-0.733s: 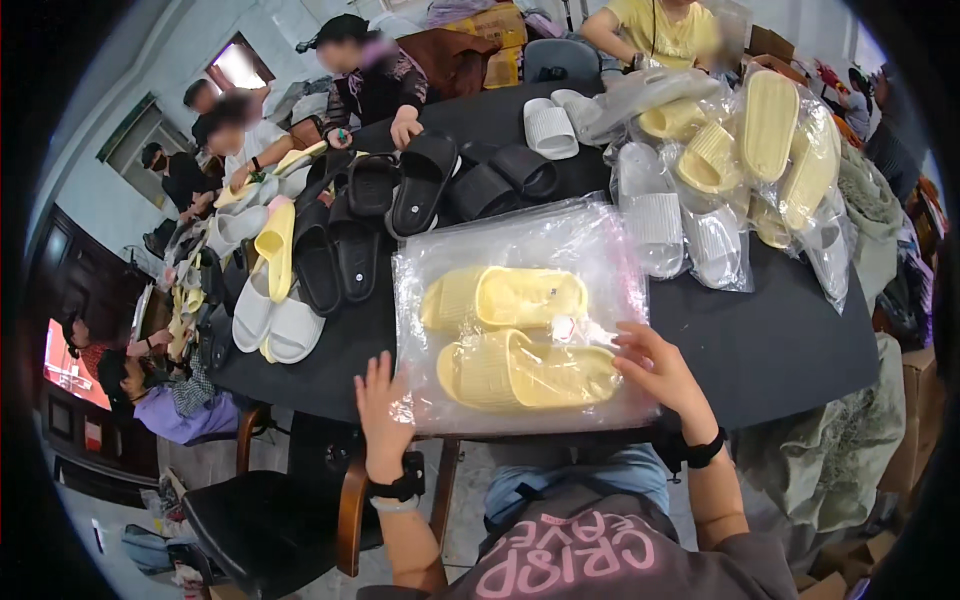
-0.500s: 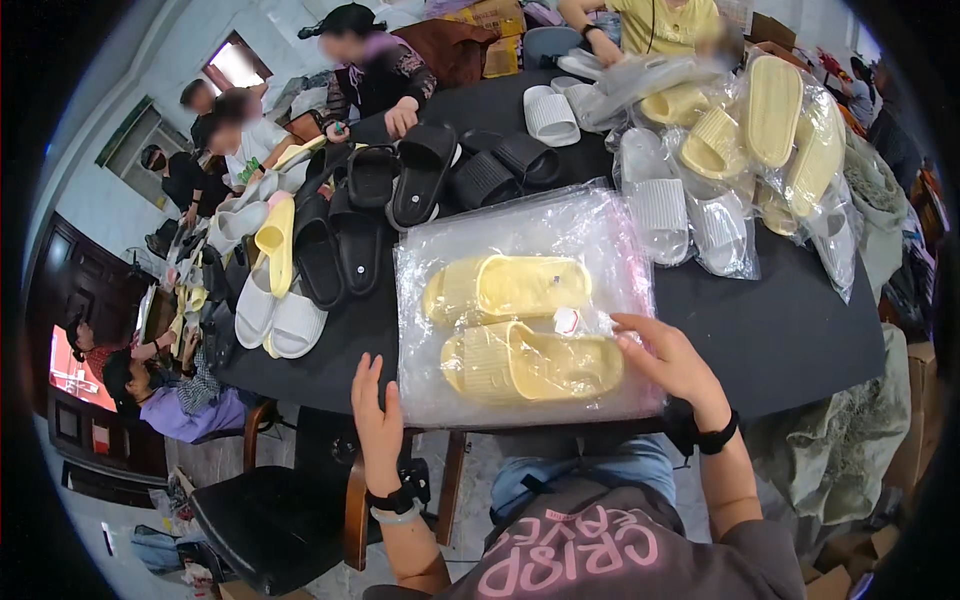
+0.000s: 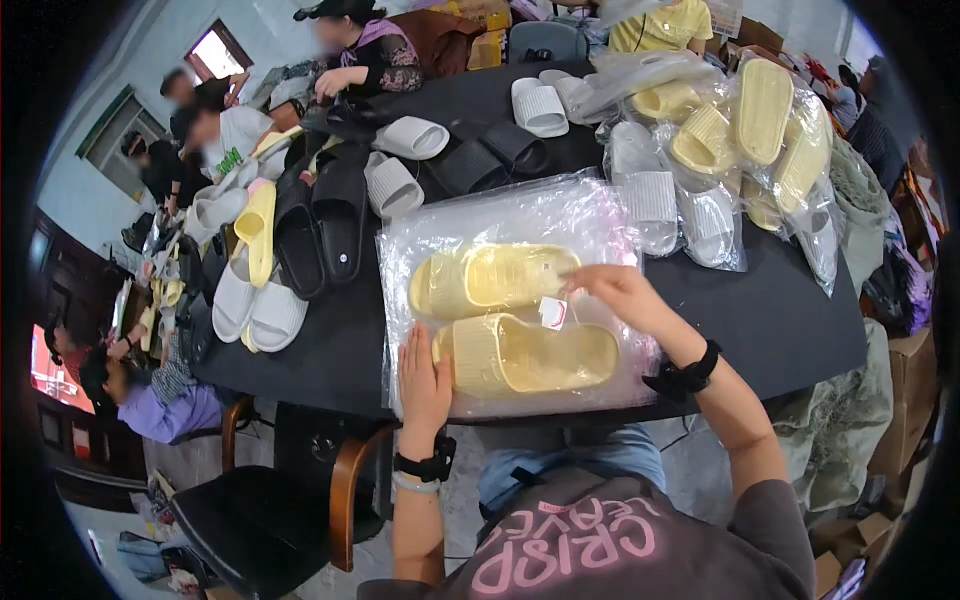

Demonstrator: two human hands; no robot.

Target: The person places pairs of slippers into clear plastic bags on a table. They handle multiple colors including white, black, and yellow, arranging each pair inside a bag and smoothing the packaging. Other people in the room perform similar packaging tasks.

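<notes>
In front of me a pair of yellow slippers (image 3: 560, 360) lies side by side in a clear plastic bag (image 3: 620, 215), which rests on a stack of similar bags. A small white tag with a red mark (image 3: 553, 313) lies between the two slippers' heel ends. My left hand (image 3: 425, 385) lies flat on the bag's left edge, fingers stretched out beside the toe of the nearer slipper. Over the farther slipper's heel, my right hand (image 3: 625, 297) is closed in a pinch just above the tag. What its fingertips hold is too small to make out.
Black slippers (image 3: 340, 215) and white slippers (image 3: 275, 320) crowd the black table (image 3: 740, 330) on the left. Bagged yellow and white slippers (image 3: 765, 110) are heaped at the far right. A black chair (image 3: 270, 500) stands below. A person in black (image 3: 370, 60) sits across the table.
My left hand has come down onto the bag's left edge. My right hand has moved from the bag's right side to above the tag. Beyond the bag, white slippers now lie where black ones lay.
</notes>
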